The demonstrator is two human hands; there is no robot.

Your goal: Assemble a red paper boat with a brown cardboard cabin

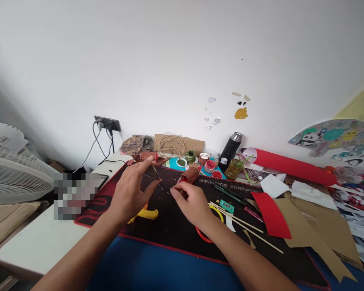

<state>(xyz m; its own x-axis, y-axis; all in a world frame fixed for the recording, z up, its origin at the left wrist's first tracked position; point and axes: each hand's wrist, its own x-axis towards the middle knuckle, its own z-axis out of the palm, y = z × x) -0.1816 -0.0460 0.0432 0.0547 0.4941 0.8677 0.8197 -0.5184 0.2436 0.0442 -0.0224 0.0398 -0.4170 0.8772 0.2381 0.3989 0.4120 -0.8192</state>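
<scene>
My left hand [132,188] hovers above the dark mat [170,222], thumb and fingers apart. A thin stick-like piece [155,172] stands by its fingertips; whether they touch cannot be made out. My right hand [191,202] pinches the end of a thin string [164,189] that runs over the mat towards my left thumb. Just behind my right fingers lies a brown-wrapped cylinder [191,173] with a red edge. A yellow plastic tool [148,213] is partly hidden below my left hand. Scissors with a yellow and red handle [220,212] show beside my right wrist.
Paint jars [210,165], a black thermos [230,147] and a coil of twine [171,144] line the wall. Wooden sticks [245,224], red card [271,216] and cardboard [303,226] lie to the right. A fan [15,173] stands left, near a phone [98,182].
</scene>
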